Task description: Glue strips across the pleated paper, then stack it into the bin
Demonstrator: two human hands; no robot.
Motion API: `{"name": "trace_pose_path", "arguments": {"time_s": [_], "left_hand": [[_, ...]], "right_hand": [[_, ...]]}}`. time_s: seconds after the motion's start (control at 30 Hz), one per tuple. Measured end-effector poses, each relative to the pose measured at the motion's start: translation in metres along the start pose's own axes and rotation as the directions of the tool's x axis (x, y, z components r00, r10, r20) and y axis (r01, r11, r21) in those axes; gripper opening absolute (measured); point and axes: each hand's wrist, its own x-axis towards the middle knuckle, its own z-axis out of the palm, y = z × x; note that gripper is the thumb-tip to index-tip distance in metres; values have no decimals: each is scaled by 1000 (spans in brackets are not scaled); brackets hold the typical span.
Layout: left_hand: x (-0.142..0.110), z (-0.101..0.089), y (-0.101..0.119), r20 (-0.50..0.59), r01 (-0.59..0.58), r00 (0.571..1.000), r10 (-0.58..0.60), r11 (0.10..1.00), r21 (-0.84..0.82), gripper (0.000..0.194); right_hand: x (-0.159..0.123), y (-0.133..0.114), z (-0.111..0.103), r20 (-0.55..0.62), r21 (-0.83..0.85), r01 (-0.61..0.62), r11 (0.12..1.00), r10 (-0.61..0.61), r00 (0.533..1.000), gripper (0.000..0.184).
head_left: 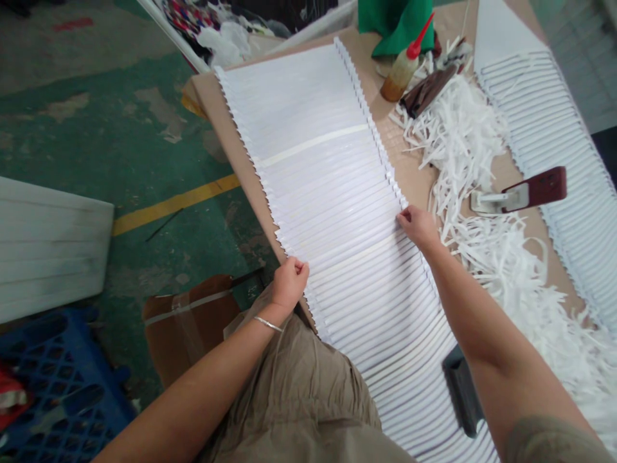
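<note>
We had our left hand (289, 281) and right hand (418, 226) with thumbs and fingers pinched together on opposite edges of the overlapping white strips (332, 186), which ran near to far along the brown tabletop (409, 154). To the right we had tangled white shreds (470, 132), a maroon-handled tool (535, 190) and, farther off, a red-nozzled squeeze bottle (399, 76).

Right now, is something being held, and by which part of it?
The layered white strips: the left hand and right hand each pinch them at opposite side edges.
</note>
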Motion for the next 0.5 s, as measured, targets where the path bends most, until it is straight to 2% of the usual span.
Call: {"name": "trace_pose_path", "arguments": {"time_s": [0.1, 0.13, 0.2, 0.23, 0.27, 0.37, 0.43, 0.5], "left_hand": [[1, -1, -1, -4, -15, 1000, 15, 999, 43, 21], [0, -2, -2, -13, -21, 1000, 21, 999, 45, 21], [-2, -4, -3, -33, -32, 999, 33, 999, 27, 17], [-3, -6, -4, -36, -41, 998, 42, 999, 11, 15], [-6, -8, -4, -33, -51, 998, 51, 999, -5, 13], [-15, -13, -4, 4, -86, 996, 86, 996, -28, 10], [-23, -16, -1, 38, -105, 994, 106, 994, -28, 7], [-32, -19, 6, 86, -120, 989, 122, 992, -25, 6]], "right_hand": [[0, 4, -6, -89, -63, -113, 992, 107, 990, 22], [0, 9, -8, -154, -63, -191, 980, 180, 972, 25], [-1, 25, -13, -278, -22, -348, 937, 329, 903, 32], [-2, 35, -15, -301, 2, -394, 919, 376, 876, 35], [-3, 45, -16, -291, 16, -408, 913, 394, 872, 35], [-11, 71, -15, -206, 23, -334, 942, 331, 921, 28], [-23, 82, -18, -243, 29, -274, 961, 272, 931, 25], [-46, 87, -26, -329, 27, -221, 975, 217, 919, 24]]}}
